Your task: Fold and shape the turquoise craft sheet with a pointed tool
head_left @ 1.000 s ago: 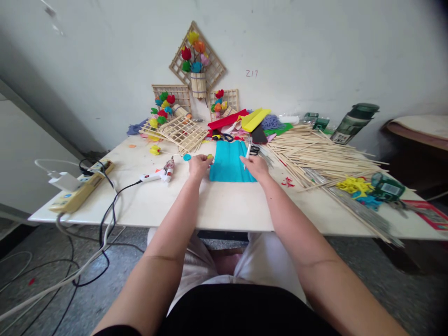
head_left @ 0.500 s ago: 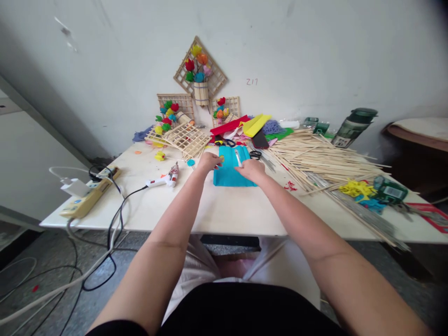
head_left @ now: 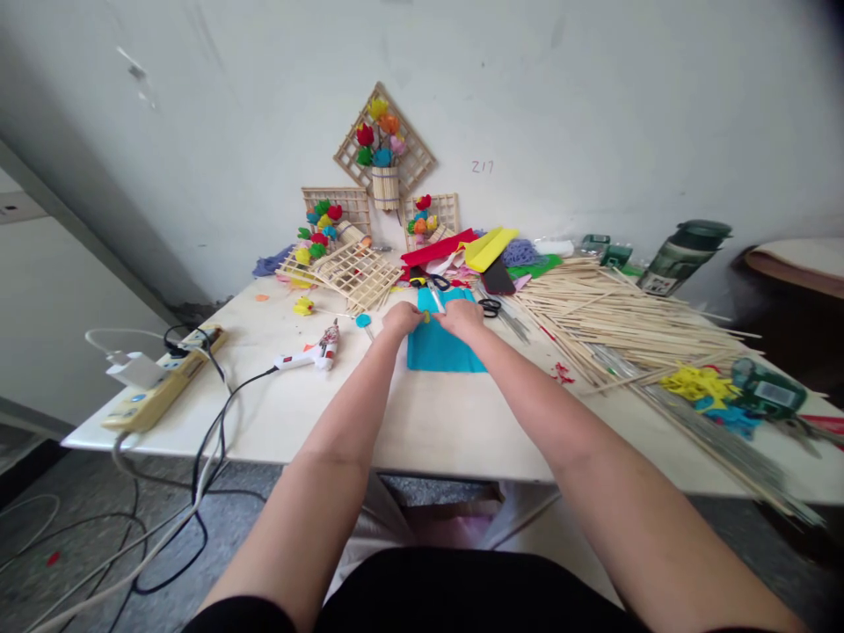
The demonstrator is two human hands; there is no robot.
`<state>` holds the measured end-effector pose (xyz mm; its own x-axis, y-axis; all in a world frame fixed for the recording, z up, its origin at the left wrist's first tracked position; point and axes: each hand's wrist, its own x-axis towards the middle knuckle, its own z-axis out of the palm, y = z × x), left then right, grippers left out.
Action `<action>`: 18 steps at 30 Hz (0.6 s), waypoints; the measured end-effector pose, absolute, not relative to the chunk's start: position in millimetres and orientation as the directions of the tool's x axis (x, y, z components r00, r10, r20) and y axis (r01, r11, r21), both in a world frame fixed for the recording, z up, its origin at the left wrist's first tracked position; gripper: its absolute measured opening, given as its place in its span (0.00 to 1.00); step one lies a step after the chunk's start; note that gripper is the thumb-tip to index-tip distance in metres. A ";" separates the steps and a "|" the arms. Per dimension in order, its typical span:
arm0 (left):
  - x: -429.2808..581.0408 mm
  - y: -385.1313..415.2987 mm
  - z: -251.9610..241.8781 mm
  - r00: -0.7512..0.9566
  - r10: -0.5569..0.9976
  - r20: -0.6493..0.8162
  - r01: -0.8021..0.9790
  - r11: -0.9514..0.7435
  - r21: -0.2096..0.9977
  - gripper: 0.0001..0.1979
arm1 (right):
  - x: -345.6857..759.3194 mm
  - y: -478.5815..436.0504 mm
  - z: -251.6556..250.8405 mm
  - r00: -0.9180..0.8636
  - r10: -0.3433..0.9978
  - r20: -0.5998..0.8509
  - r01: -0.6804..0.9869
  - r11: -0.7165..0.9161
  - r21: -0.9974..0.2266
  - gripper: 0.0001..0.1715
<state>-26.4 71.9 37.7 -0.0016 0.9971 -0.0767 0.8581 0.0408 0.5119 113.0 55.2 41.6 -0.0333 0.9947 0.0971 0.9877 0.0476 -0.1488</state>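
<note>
My left hand (head_left: 401, 318) is closed, pinching a small yellow piece (head_left: 425, 316) over a sheet of blue felt (head_left: 448, 353). A white pen (head_left: 436, 297) sticks up out of my right hand (head_left: 464, 317), which is closed around it. The fingertips of that hand meet the yellow piece from the right. Just left of my left hand lies a round blue piece on a thin stick (head_left: 363, 321). Black-handled scissors (head_left: 489, 307) rest beside the felt's right edge.
A hot glue gun (head_left: 323, 349) lies at left near a power strip (head_left: 168, 387) with trailing cords. Wooden sticks (head_left: 633, 308) spread over the right side. Felt flowers on lattice panels (head_left: 360, 272) and a dark bottle (head_left: 686, 255) stand at the back.
My hands have come together, the right one moving left with the pen until its fingers reach the yellow piece. The view has tilted up slightly.
</note>
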 end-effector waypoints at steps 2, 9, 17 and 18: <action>-25.1 77.2 33.2 -0.005 0.999 -0.046 0.869 0.027 0.495 0.14 | 116.6 58.8 41.7 -0.048 0.994 0.103 0.991 0.060 -0.121 0.29; -23.3 85.3 20.3 -0.076 0.990 0.119 0.936 0.029 0.351 0.17 | 119.2 64.7 36.4 -0.122 0.991 0.063 0.988 0.127 -0.089 0.29; -29.3 71.0 46.8 0.077 0.968 0.241 0.926 -0.159 0.344 0.18 | 109.6 57.5 38.3 -0.212 0.977 -0.015 0.974 0.211 -0.080 0.31; -25.1 67.6 47.1 0.133 0.963 0.234 0.918 -0.209 0.338 0.19 | 111.4 55.5 39.3 -0.198 0.980 -0.003 0.976 0.197 -0.092 0.31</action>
